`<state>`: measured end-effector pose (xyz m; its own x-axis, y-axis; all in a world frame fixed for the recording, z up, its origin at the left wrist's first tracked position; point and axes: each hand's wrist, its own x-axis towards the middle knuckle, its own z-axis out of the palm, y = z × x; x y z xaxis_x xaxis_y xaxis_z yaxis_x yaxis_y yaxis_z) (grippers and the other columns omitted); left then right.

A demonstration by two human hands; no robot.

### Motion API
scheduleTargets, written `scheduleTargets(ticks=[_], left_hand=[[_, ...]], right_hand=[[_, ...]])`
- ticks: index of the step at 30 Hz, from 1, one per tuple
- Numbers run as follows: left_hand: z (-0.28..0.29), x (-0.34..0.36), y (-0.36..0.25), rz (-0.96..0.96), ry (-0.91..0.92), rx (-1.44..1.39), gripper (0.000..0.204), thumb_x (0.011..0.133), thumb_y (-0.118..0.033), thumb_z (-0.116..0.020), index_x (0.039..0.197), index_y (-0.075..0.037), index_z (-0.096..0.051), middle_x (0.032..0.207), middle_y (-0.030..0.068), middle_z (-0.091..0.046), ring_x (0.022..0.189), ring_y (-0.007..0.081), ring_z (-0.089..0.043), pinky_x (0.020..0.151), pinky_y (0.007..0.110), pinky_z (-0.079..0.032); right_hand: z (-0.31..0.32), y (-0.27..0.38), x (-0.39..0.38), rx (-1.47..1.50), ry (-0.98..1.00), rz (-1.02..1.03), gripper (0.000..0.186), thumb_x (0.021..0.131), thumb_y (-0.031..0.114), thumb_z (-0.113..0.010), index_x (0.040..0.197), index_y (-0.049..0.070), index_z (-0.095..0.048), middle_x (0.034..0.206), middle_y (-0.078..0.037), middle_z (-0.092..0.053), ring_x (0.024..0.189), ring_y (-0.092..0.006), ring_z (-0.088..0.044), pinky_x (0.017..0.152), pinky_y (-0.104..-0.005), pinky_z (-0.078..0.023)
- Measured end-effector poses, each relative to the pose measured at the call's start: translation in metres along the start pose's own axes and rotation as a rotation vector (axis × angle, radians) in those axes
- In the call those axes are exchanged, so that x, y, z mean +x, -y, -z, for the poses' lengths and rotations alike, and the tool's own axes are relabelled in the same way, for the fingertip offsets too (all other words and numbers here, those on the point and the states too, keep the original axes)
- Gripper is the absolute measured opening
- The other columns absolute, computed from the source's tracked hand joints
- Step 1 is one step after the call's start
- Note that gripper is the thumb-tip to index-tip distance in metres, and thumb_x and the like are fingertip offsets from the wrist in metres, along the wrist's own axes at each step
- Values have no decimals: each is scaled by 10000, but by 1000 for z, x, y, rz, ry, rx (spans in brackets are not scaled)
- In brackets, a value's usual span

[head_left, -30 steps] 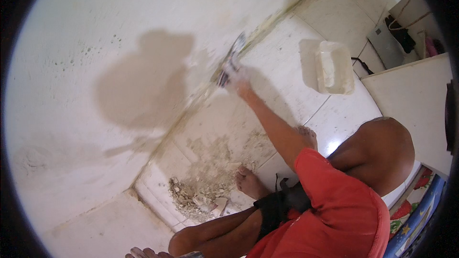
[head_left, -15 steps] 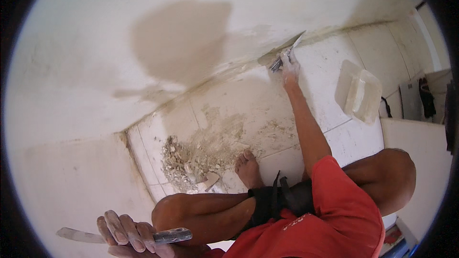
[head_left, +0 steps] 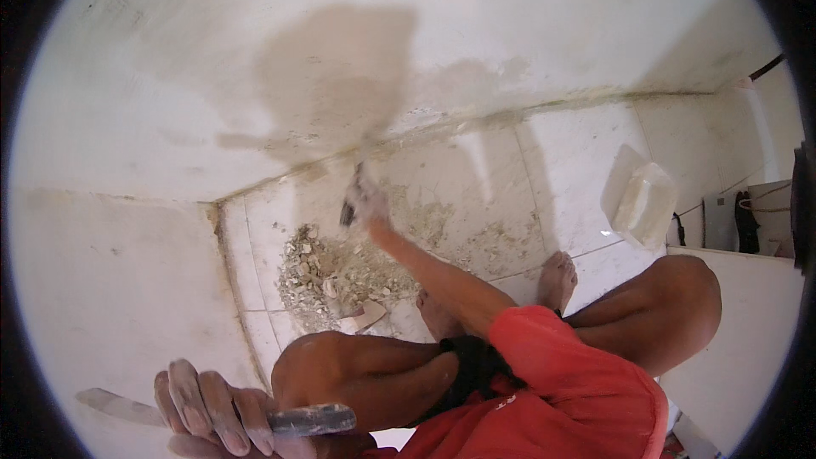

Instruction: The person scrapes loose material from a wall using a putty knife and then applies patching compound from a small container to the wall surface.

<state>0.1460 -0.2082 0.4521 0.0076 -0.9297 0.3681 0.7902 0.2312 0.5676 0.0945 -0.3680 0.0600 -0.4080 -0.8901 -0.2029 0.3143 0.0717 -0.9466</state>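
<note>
Left hand, lower left of frame: fingers wrapped around a flat-bladed tool. Dark, pale-smeared handle sticks out to the right of the fist, thin blade out to the left, clear of the floor.

Right hand, just left of frame centre: closed around a dark-handled scraper, by the foot of the wall. Handle end shows below left of the fist; blade end points up toward the wall-floor joint. Blurred there, can't tell if the edge touches.

Handling, my read: both tools light, handles stiff, blades thin and probably a bit springy. Hold by the handle, close to the blade for control; keep fingers off the edge. Pale dust on the hands and the left tool's handle, so grip could be slippery. Neither looks fragile.

Around: heap of rubble left of centre on the tiled floor, just below left of the right hand. Loose chips, likely light and crumbly. Bigger flat shard at the heap's lower right. Pale rectangular container at right of frame, well apart from both hands.
</note>
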Motion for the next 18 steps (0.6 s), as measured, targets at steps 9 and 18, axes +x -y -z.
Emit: scheduleTargets(ticks=[9, 18], left_hand=[[52, 56, 21, 239, -66, 823, 190, 847, -88, -664, 983, -14, -553, 915, 72, -527, 636, 69, -448, 492, 207, -357], [93, 38, 169, 885, 917, 1176, 202, 818, -187, -730, 846, -15, -629, 780, 41, -626, 684, 136, -568, 650, 321, -492]], right_hand=[[201, 171, -25, -782, 1124, 14, 476, 927, 347, -564, 1297, 48, -568, 1015, -147, -666, 817, -207, -632, 743, -351, -523], [435, 320, -104, -997, 261, -358, 354, 907, 336, -570, 1091, 45, -655, 709, -34, -599, 547, -106, -521, 492, -298, -439]])
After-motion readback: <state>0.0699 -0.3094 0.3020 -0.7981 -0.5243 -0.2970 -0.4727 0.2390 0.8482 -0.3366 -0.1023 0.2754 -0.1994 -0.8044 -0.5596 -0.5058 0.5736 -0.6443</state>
